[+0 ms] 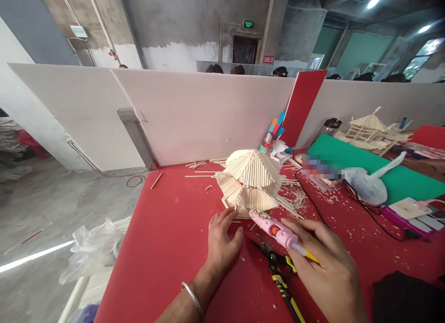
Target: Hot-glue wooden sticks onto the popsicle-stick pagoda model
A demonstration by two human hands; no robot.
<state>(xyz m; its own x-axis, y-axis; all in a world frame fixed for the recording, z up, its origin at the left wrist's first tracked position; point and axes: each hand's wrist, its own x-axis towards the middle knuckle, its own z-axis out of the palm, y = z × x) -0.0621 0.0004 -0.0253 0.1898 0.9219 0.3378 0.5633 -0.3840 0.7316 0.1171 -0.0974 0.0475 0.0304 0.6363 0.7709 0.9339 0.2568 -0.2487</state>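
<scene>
A pagoda-like model (257, 172) built of pale wooden sticks, with two tiers of sloping roof, stands on the red tabletop (174, 249). My left hand (224, 239) reaches to its lower front edge, fingers stretched and thumb apart. The fingertips touch or nearly touch the sticks there; whether a small piece lies under them I cannot tell. In my right hand (327, 262) is a pink glue gun (274, 230), its nozzle pointing at the model's front base. A glue stick shows at its rear. Black-and-yellow pliers (274, 267) lie between my hands.
Loose sticks and wood crumbs (295, 198) surround the model. Behind it, a cup of markers (266, 144) stands near the pale partition (208, 114). At right are a green board (365, 161), plastic bag (366, 184), power strip (413, 216) and black cable (311, 202). Heads show beyond the partition.
</scene>
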